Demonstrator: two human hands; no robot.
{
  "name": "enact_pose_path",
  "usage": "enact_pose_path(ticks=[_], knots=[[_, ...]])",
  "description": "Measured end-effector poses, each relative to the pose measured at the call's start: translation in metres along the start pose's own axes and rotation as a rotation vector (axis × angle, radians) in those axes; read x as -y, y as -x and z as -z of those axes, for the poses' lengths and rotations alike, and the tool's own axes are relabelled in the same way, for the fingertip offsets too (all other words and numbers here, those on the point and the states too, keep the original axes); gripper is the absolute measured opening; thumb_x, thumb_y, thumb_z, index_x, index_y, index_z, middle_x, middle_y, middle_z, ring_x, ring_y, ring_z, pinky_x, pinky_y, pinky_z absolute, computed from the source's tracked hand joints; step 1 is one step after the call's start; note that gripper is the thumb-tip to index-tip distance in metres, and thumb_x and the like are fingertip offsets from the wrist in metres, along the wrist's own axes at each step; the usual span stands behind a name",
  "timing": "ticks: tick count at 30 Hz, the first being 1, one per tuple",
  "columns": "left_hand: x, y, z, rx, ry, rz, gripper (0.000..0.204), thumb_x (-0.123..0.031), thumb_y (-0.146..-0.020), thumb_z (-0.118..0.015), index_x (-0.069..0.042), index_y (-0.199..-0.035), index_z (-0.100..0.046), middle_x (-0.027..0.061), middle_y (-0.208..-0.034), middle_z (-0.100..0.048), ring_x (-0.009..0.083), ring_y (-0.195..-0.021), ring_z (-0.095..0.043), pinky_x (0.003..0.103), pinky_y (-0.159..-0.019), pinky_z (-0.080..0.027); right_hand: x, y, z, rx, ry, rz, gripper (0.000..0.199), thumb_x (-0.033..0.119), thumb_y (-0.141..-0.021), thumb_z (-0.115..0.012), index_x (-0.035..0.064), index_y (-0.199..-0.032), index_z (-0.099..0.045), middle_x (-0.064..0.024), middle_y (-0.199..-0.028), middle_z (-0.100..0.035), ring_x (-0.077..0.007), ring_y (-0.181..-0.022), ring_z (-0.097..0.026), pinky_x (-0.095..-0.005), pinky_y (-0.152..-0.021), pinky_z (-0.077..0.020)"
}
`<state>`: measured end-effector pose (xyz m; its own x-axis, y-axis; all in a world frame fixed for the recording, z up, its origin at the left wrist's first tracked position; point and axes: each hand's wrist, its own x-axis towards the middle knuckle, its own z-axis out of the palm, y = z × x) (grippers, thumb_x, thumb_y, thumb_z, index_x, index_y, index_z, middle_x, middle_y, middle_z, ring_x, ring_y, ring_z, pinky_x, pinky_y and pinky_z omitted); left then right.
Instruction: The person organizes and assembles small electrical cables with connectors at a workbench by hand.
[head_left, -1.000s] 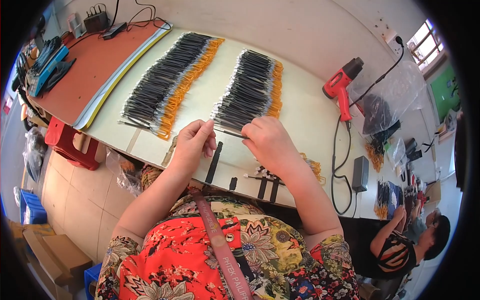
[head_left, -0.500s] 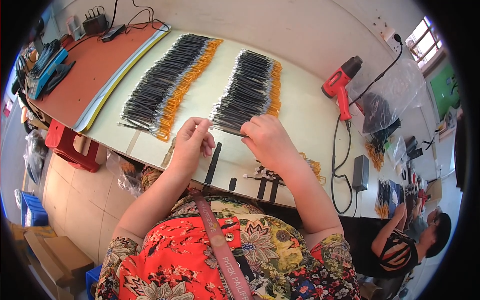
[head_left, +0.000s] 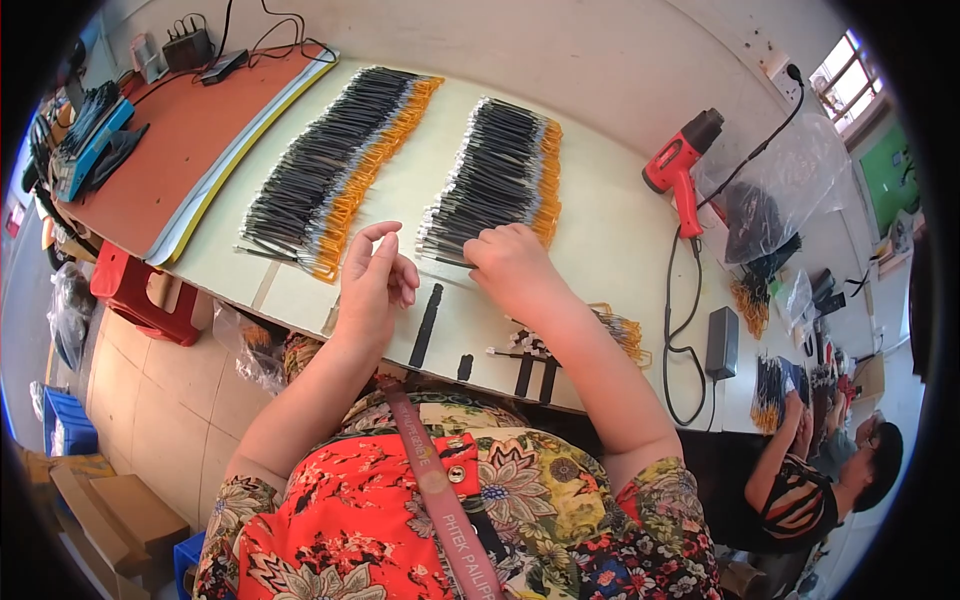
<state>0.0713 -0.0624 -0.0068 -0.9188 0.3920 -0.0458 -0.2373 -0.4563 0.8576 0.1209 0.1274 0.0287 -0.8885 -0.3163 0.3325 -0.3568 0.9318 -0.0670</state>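
My right hand point(head_left: 512, 268) is closed at the near end of the right-hand row of cables point(head_left: 490, 170). Its fingertips pinch a black-sleeved cable point(head_left: 447, 262), which lies along that row with its white tip pointing left. The fingers hide the cable's other end. To the left, my left hand point(head_left: 375, 278) hovers over the table between the two rows, fingers loosely bent and apart, holding nothing visible. The left-hand row of cables point(head_left: 335, 160) has the same make-up: white tips, black sleeves, grey sections and orange looped ends.
Black strips point(head_left: 427, 325) lie near the table's front edge. More cables point(head_left: 622, 335) sit under my right forearm. At right are a red heat gun point(head_left: 682, 170), a black power adapter point(head_left: 721, 345) and a co-worker point(head_left: 830, 490). A red stool point(head_left: 140, 290) stands left.
My left hand has drawn back left from the cable's white tip, and its fingers have parted. My right hand has shifted slightly left, bringing the cable against the row.
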Motion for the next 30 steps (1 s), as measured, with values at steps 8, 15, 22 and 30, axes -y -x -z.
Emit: enact_pose_path(ticks=[8, 15, 22, 30], knots=[[0.001, 0.0, -0.005, -0.032, -0.095, 0.025, 0.029, -0.023, -0.094, -0.054, -0.009, -0.118, -0.045, 0.004, -0.064, -0.058, 0.0075, -0.047, -0.049, 0.019, -0.044, -0.036, 0.003, 0.0, 0.012, -0.024, -0.1, -0.028, 0.016, 0.007, -0.069, -0.07, 0.0073, -0.078, -0.057, -0.0059, -0.076, -0.056, -0.0264, -0.082, -0.056, -0.0383, -0.079, -0.0419], [0.003, -0.001, -0.006, -0.014, -0.119, 0.057, 0.024, -0.024, -0.092, -0.056, -0.007, -0.11, -0.052, 0.0035, -0.064, -0.058, 0.0079, -0.047, -0.05, 0.019, -0.043, -0.035, 0.003, 0.001, 0.018, -0.08, -0.148, -0.021, 0.015, 0.006, -0.069, -0.069, 0.0071, -0.077, -0.057, -0.0054, -0.074, -0.056, -0.0264, -0.08, -0.056, -0.0384, -0.077, -0.0417], [0.01, -0.004, -0.003, -0.009, -0.129, 0.035, 0.017, -0.025, -0.092, -0.057, -0.009, -0.095, -0.051, 0.0032, -0.064, -0.058, 0.0083, -0.046, -0.05, 0.019, -0.042, -0.036, 0.004, 0.001, 0.018, -0.098, -0.166, -0.015, 0.016, 0.005, -0.069, -0.07, 0.007, -0.077, -0.056, -0.0056, -0.074, -0.056, -0.0266, -0.079, -0.056, -0.038, -0.077, -0.0419], [0.009, -0.004, -0.004, -0.023, -0.145, 0.016, 0.019, -0.027, -0.093, -0.056, -0.01, -0.088, -0.049, 0.0026, -0.063, -0.058, 0.0081, -0.045, -0.05, 0.019, -0.041, -0.035, 0.005, 0.001, 0.018, -0.112, -0.154, -0.02, 0.019, 0.004, -0.067, -0.07, 0.0069, -0.074, -0.053, -0.0059, -0.072, -0.055, -0.0271, -0.078, -0.055, -0.0387, -0.076, -0.0415]])
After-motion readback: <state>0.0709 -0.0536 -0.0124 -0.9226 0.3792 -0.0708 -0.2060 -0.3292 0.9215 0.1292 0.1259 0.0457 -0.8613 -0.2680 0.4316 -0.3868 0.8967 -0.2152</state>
